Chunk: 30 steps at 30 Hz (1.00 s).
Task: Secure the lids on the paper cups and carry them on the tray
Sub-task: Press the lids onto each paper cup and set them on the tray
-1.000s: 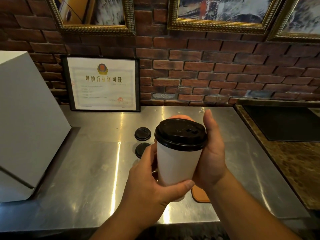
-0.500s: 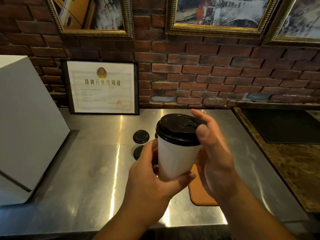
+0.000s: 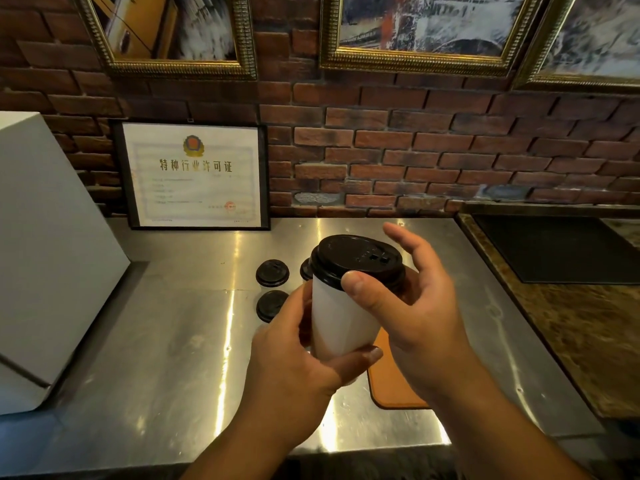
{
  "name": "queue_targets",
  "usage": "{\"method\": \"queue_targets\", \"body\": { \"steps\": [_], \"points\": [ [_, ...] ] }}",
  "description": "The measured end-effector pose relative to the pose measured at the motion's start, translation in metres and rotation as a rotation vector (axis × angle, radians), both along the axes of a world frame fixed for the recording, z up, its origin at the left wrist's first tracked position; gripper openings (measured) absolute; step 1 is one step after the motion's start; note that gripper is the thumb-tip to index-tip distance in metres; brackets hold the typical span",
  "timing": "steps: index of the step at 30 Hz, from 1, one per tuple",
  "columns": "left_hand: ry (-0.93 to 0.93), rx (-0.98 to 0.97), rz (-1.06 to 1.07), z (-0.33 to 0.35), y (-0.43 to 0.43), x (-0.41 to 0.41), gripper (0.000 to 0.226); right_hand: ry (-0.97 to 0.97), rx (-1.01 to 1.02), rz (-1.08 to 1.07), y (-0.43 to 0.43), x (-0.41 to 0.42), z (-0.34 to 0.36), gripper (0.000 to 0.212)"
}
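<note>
Shifting off the paper cup's [image 3: 339,320] side, the right hand [image 3: 412,313] now pinches the lid [image 3: 356,258], thumb on its near rim, fingers curved behind. The left hand's [image 3: 298,358] grip is clamped round the cup, held at frame centre above the desk [image 3: 173,341] and the tray [image 3: 391,386]. Sealing looks nearly done.

The steel counter [image 3: 173,341] is gleaming with glare; the paper cup [image 3: 339,317] is looking matt, its plastic lid [image 3: 356,258] faintly glossy.
</note>
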<state>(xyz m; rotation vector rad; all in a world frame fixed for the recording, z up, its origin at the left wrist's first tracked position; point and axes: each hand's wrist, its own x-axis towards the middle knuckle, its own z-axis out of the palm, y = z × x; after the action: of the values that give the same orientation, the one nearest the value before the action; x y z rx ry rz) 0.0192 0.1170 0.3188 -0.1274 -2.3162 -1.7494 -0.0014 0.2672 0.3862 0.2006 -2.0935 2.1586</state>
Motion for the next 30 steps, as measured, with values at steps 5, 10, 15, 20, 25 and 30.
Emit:
{"method": "queue_targets", "body": {
  "steps": [5, 10, 15, 20, 25, 30],
  "points": [
    [0.006, 0.01, 0.007, -0.004, 0.003, 0.002, 0.092, -0.028, 0.031, 0.023, 0.008, 0.0, -0.005, 0.096],
    [0.009, 0.068, 0.024, -0.011, 0.012, 0.001, 0.093, -0.072, 0.069, 0.119, 0.018, 0.001, -0.021, 0.112],
    [0.04, 0.077, 0.073, -0.018, 0.03, -0.006, 0.084, -0.078, 0.093, 0.117, 0.033, 0.0, -0.041, 0.073],
    [0.029, 0.049, 0.044, -0.027, 0.043, -0.013, 0.082, -0.1, 0.107, 0.113, 0.052, -0.01, -0.053, 0.079],
    [-0.018, -0.024, 0.053, -0.043, 0.057, -0.025, 0.081, -0.074, 0.143, 0.121, 0.071, -0.02, -0.066, 0.081],
    [-0.044, -0.117, 0.037, -0.057, 0.069, -0.036, 0.081, -0.046, 0.155, 0.135, 0.085, -0.033, -0.085, 0.08]
  ]
}}
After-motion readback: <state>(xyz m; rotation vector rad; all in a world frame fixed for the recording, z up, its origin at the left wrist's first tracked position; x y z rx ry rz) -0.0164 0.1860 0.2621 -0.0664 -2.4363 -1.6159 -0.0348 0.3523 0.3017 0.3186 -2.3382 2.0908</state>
